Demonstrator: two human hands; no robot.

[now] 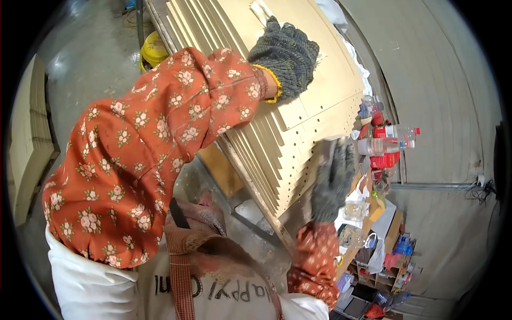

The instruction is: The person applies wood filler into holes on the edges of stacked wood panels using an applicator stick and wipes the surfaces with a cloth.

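- Left hand (285, 56), gloved, lies flat and open on the top board (320, 80) of the stack (266, 133) on the bench.
- Right hand (333, 178), gloved, is closed around a small block (328, 145) at the stack's near edge.
- Progress: top board in hand; fanned boards beneath likely remain.

Stack of pale fibreboard panels (320, 101) sits on a workbench (256, 194), edges fanned out stepwise toward me, rows of small drilled holes along the near edges. My top panel carries a whitish scrap (260, 10), can't tell if rag or paper. Right of the stack the bench is cluttered: clear plastic bottles (386, 144), red containers (385, 160), bags lower down. Grey concrete floor (90, 58) beneath, a yellow bucket (153, 49) standing on it beside the bench.
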